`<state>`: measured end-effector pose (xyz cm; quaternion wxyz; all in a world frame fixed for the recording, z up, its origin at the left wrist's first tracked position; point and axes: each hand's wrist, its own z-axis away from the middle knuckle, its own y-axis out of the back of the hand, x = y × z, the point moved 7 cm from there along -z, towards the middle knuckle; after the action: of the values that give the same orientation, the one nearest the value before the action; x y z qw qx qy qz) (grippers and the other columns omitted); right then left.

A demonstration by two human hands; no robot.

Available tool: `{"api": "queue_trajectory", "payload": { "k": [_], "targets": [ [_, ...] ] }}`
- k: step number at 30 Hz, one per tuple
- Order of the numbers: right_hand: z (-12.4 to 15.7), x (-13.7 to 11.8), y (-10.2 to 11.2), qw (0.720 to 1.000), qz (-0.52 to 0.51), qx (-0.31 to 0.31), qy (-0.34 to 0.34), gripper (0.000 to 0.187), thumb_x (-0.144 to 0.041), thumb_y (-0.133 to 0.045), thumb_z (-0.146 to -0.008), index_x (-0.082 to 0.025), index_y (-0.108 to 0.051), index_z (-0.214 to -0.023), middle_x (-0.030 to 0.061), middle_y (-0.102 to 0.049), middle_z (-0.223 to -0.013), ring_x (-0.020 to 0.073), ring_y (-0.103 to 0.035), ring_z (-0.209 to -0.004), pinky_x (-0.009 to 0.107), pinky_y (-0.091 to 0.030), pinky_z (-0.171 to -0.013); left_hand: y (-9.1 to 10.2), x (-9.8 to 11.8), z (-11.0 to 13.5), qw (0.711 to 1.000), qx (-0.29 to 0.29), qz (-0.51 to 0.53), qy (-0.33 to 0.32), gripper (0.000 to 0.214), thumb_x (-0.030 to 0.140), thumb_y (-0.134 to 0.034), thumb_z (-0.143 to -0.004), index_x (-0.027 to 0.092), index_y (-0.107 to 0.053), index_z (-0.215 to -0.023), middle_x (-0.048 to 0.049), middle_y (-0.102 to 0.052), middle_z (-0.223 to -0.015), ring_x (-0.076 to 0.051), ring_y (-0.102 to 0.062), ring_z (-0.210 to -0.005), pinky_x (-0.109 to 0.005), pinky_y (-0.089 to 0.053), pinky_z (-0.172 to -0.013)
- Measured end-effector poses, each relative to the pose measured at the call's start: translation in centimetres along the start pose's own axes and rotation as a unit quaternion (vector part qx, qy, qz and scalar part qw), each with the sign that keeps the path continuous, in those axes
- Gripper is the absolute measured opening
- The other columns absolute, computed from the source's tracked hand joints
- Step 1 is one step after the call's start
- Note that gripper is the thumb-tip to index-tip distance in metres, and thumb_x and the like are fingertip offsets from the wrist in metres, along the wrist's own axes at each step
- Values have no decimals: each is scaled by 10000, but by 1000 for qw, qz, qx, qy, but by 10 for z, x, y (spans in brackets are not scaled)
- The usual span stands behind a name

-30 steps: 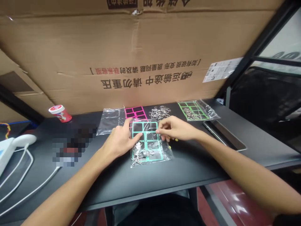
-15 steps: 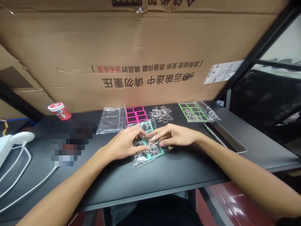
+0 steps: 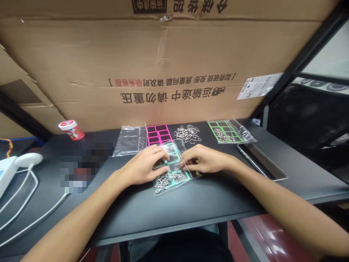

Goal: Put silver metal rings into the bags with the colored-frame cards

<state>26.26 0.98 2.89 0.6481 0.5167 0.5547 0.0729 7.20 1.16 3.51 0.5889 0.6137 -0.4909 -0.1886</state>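
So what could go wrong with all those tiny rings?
The small wire rings in the clear plastic bag might slide out if the bag tips while the left hand and right hand are on it. The pile of wire rings just behind it could get bumped and scatter.

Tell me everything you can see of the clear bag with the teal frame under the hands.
This clear plastic bag lies flat and skewed on the black desk. Through the plastic show a teal grid frame with dark rectangular panels and a tangle of silver wire rings at the near end. The left hand and right hand rest on top of it.
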Motion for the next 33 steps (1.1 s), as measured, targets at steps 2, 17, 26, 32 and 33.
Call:
{"api": "queue_trajectory", "payload": {
  "k": [2, 17, 26, 32, 33],
  "targets": [
    [4, 5, 14, 999, 28, 44, -4, 134, -202, -729, -964, -220, -845, -1029, 46, -829, -992, 177, -727, -815, 298, -554, -744, 3, -8, 1, 999, 8, -30, 23, 614, 581, -744, -995, 224, -608, -1475, -149, -628, -1502, -345, -558, -1407, -536, -489, -1178],
    [9, 5, 27, 990, 40, 123, 59, 144, -160, -708, -953, -233, -820, -1003, 42, -840, -1064, 204, -788, -995, 363, -626, -950, -6, -25, 0, 999, 16, 31, 29, 178, 397, -695, -1064, 243, -783, -1065, -58, -754, -1130, -248, -666, -1099, -422, -531, -1004],
    [6, -1, 13, 985, 74, 115, 105, 113, -254, -722, -1021, -219, -828, -1041, 82, -825, -1093, 220, -788, -1028, 388, -655, -955, 16, -22, 0, 979, 152, 131, 47, 189, 364, -658, -1084, 220, -739, -994, -29, -766, -1028, -198, -666, -995, -377, -506, -970],
    [9, -18, 14, 962, 128, 130, 206, 216, -205, -727, -1001, -224, -803, -1202, 118, -824, -1208, 274, -765, -1186, 485, -619, -1096, 25, -22, 1, 961, 169, 194, 105, 285, 440, -618, -1097, 190, -692, -982, -26, -733, -987, -171, -658, -904, -328, -515, -865],
    [8, -21, 11, 961, 131, 118, 215, 253, -179, -702, -1005, -226, -797, -1234, 120, -823, -1232, 277, -757, -1213, 501, -602, -1123, 24, -23, 0, 962, 166, 190, 106, 292, 445, -615, -1098, 188, -690, -980, -27, -732, -985, -171, -658, -903, -331, -516, -869]
  ]
}}
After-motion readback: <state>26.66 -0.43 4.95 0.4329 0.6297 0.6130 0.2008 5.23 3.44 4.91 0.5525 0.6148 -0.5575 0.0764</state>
